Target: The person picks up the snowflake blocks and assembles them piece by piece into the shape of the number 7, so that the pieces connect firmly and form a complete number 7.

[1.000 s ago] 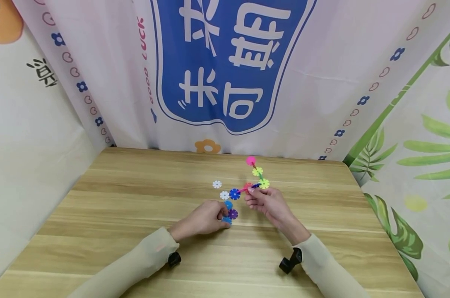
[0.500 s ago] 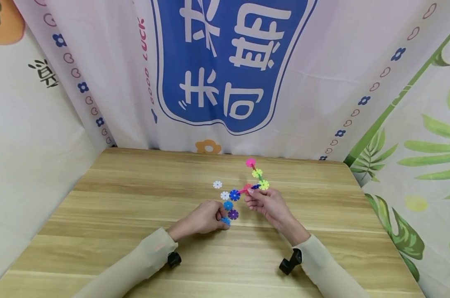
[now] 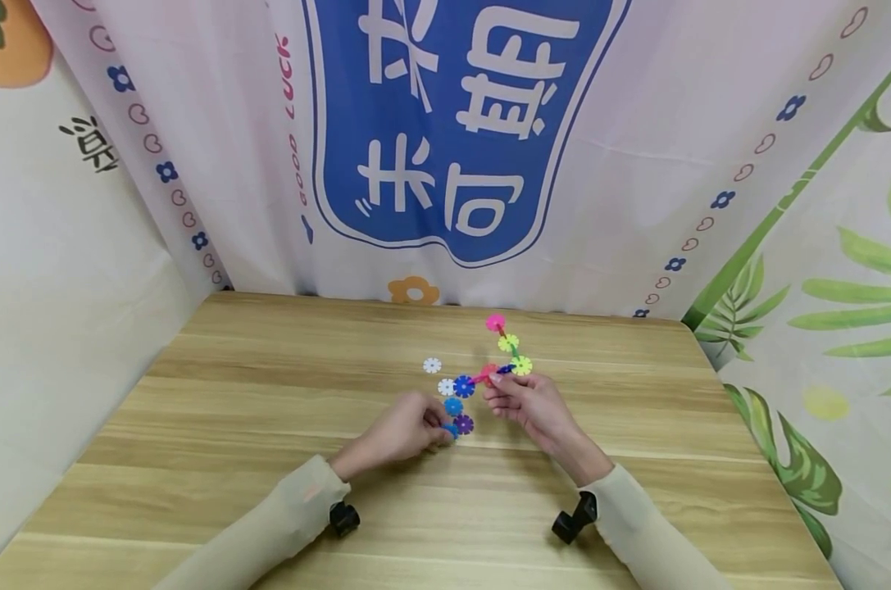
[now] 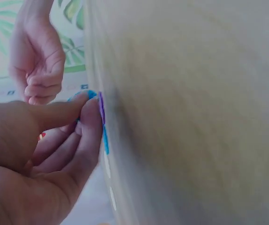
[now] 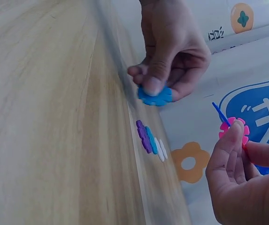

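Left hand and right hand face each other above a wooden table, with a printed curtain beyond the fingertips. Right thumb and fingers pinch a chain of interlocked plastic discs at a reddish-pink disc, probably because gripping partway along leaves both ends free: a dark blue disc juts out left of that hand, while yellow, green and bright pink pieces run on past its fingertips. Left thumb and finger grip a single light blue disc, raised off the table; the thumb presses on its face, likely so that the notched rim stays exposed. Four loose discs lie flat just past the left fingertips: purple disc nearest, just to their right, then another light blue one, then two white discs farther forward.
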A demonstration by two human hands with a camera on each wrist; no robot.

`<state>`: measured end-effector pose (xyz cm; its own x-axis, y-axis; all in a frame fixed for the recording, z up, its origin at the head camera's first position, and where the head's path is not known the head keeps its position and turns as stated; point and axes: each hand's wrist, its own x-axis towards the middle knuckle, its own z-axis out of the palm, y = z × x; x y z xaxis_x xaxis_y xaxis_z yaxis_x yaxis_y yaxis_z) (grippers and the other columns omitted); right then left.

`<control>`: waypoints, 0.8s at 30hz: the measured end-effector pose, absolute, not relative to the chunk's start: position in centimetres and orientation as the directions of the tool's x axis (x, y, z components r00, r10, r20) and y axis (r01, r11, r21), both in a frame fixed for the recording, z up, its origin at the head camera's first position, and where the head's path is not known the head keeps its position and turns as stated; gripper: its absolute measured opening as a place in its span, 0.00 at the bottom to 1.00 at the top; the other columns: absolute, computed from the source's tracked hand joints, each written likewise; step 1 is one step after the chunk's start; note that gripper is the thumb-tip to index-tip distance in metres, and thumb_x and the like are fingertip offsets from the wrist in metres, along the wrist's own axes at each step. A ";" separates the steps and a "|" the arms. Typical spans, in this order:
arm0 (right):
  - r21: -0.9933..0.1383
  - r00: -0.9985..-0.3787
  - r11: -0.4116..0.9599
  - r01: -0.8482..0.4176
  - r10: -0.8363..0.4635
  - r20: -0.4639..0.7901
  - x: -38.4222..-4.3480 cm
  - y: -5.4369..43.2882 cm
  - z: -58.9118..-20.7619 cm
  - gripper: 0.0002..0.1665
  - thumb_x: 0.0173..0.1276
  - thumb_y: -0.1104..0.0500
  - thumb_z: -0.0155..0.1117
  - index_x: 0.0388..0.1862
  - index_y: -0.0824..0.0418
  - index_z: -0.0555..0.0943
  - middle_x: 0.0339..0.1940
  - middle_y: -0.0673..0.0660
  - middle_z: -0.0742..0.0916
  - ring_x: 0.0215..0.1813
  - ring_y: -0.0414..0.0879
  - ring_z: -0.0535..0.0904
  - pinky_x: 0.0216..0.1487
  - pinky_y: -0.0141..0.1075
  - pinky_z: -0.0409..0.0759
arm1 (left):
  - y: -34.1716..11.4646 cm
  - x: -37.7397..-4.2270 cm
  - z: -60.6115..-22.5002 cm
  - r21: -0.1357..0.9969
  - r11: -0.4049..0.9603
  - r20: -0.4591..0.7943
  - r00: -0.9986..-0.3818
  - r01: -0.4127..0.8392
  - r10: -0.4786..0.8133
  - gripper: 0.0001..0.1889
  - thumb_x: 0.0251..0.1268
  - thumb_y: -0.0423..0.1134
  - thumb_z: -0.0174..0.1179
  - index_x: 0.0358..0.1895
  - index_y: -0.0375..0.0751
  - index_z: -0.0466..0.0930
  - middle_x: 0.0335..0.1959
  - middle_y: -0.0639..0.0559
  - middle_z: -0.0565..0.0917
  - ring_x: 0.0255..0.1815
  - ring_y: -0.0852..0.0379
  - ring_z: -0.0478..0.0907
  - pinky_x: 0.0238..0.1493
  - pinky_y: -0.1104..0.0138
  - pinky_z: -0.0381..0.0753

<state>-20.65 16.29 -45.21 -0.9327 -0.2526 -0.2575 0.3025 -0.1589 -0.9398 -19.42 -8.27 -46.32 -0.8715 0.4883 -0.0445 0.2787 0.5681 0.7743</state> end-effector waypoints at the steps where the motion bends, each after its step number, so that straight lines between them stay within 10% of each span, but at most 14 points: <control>1: -0.941 -0.933 -0.157 0.301 -0.253 -0.256 -20.7 16.3 -45.2 0.15 0.81 0.58 0.62 0.57 0.69 0.82 0.33 0.49 0.92 0.35 0.40 0.88 0.43 0.30 0.90 | -8.3 -19.4 -46.2 0.797 0.547 -0.037 -0.884 0.256 0.467 0.02 0.65 0.29 0.72 0.36 0.35 0.88 0.29 0.49 0.89 0.28 0.59 0.85 0.29 0.71 0.87; 24: -0.941 -0.933 -0.147 0.305 -0.245 -0.264 -20.7 16.5 -45.3 0.17 0.81 0.57 0.62 0.58 0.70 0.81 0.34 0.50 0.92 0.36 0.40 0.88 0.46 0.32 0.91 | -8.5 -19.5 -45.0 0.877 0.439 0.119 -0.974 0.195 0.195 0.02 0.66 0.31 0.72 0.39 0.39 0.91 0.33 0.48 0.93 0.32 0.53 0.91 0.33 0.71 0.90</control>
